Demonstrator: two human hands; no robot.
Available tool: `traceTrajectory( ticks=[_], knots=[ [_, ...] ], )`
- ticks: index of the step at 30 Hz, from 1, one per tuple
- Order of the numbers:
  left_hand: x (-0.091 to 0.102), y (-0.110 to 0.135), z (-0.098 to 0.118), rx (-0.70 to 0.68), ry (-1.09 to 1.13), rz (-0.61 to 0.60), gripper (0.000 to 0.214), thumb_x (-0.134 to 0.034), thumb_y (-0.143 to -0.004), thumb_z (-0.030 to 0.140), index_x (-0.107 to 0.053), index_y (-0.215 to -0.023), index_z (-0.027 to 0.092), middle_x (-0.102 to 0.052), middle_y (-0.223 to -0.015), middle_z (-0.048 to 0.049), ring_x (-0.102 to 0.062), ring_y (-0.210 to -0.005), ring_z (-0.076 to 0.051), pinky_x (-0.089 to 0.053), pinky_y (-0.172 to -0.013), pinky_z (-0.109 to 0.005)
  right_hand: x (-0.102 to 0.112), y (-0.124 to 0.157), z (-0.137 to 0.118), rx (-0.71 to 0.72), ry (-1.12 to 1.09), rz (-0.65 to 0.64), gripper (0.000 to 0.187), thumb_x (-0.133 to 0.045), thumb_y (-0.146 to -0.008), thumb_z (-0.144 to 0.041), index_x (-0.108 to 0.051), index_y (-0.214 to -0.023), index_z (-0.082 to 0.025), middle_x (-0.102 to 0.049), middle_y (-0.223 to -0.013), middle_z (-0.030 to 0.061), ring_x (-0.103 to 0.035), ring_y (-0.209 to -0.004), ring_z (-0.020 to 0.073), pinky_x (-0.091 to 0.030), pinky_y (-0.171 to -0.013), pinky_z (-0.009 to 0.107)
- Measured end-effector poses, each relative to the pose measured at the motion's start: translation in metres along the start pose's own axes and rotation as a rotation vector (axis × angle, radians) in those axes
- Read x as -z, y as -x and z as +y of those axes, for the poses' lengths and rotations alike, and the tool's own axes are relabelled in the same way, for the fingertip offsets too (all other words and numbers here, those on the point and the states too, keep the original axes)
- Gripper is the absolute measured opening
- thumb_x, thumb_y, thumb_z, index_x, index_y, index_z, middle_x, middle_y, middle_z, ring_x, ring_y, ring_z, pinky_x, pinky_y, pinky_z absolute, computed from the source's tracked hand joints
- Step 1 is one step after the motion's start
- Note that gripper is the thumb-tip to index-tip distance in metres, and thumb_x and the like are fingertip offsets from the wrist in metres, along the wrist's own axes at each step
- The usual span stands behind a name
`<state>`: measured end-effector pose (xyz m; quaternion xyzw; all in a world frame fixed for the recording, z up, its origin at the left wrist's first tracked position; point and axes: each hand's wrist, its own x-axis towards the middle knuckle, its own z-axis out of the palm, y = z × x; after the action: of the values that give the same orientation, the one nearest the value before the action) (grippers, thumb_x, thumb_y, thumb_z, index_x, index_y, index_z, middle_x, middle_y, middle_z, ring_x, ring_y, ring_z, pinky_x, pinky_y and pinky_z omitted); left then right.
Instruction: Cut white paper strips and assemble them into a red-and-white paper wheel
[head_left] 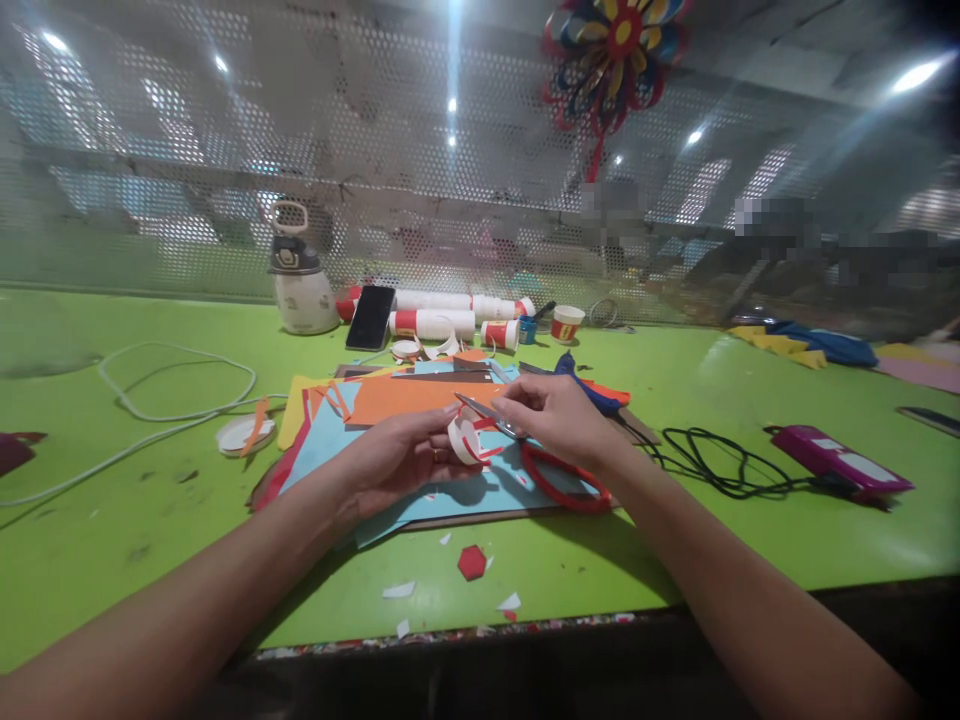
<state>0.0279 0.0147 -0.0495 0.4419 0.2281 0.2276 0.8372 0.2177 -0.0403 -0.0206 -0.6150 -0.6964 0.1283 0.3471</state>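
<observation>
The table looks smooth and glossy, with pale reflections on its surface. The scissors have shiny metal blades and red handles that look like plastic. The cut white cup appears to be smooth paper, as do the stacked cups. The orange sheet is matt paper. The phone has a dark, glassy face; the perforated screen looks like metal, dully shiny.

dark phone tilted near white bottle; pale cable looped at left; flower-shaped ornament above.
</observation>
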Motion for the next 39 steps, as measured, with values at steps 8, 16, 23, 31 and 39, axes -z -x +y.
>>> traceTrajectory(
  ticks=[8, 16, 23, 31, 39],
  knots=[
    [0.000, 0.001, 0.001, 0.001, 0.014, -0.004, 0.027, -0.056, -0.083, 0.028, -0.063, -0.102, 0.011, -0.065, -0.085, -0.0104, -0.064, -0.079, -0.019, -0.050, -0.078, -0.034, 0.002, 0.002, -0.004, -0.004, 0.005, -0.043, 0.029, -0.051, -0.085, -0.036, -0.065, -0.072, -0.015, -0.058, -0.061, 0.0018, -0.049, -0.056, 0.0132, -0.035, -0.051, 0.026],
    [0.001, 0.000, 0.000, -0.027, -0.004, -0.001, 0.028, -0.056, -0.082, 0.029, -0.065, -0.101, 0.010, -0.065, -0.083, -0.0110, -0.062, -0.079, -0.021, -0.049, -0.079, -0.038, 0.003, 0.005, -0.016, -0.040, 0.032, -0.093, 0.024, -0.053, -0.083, -0.028, -0.067, -0.073, -0.013, -0.055, -0.061, 0.0004, -0.044, -0.057, 0.0121, -0.032, -0.051, 0.025],
    [-0.002, 0.001, 0.001, -0.022, 0.011, 0.007, 0.026, -0.056, -0.083, 0.027, -0.066, -0.098, 0.008, -0.064, -0.083, -0.0112, -0.061, -0.078, -0.019, -0.049, -0.079, -0.037, 0.000, 0.004, -0.011, -0.006, -0.015, -0.086, 0.023, -0.052, -0.083, -0.029, -0.067, -0.074, -0.014, -0.057, -0.062, 0.0005, -0.046, -0.057, 0.0124, -0.034, -0.052, 0.025],
    [-0.001, 0.002, 0.002, -0.042, -0.074, 0.036, 0.030, -0.054, -0.083, 0.027, -0.064, -0.105, 0.009, -0.066, -0.087, -0.0113, -0.063, -0.080, -0.020, -0.049, -0.076, -0.033, 0.001, 0.006, -0.010, 0.023, -0.062, -0.036, 0.022, -0.051, -0.085, -0.028, -0.066, -0.076, -0.014, -0.060, -0.067, 0.0024, -0.049, -0.059, 0.0126, -0.038, -0.054, 0.026],
    [-0.001, 0.003, 0.002, -0.059, -0.099, 0.015, 0.032, -0.057, -0.082, 0.030, -0.065, -0.106, 0.009, -0.067, -0.096, -0.0137, -0.064, -0.085, -0.022, -0.048, -0.081, -0.036, 0.001, 0.007, -0.011, 0.040, -0.067, -0.053, 0.012, -0.059, -0.079, -0.023, -0.067, -0.082, -0.015, -0.065, -0.074, 0.0038, -0.054, -0.063, 0.0133, -0.042, -0.057, 0.026]
  ],
)
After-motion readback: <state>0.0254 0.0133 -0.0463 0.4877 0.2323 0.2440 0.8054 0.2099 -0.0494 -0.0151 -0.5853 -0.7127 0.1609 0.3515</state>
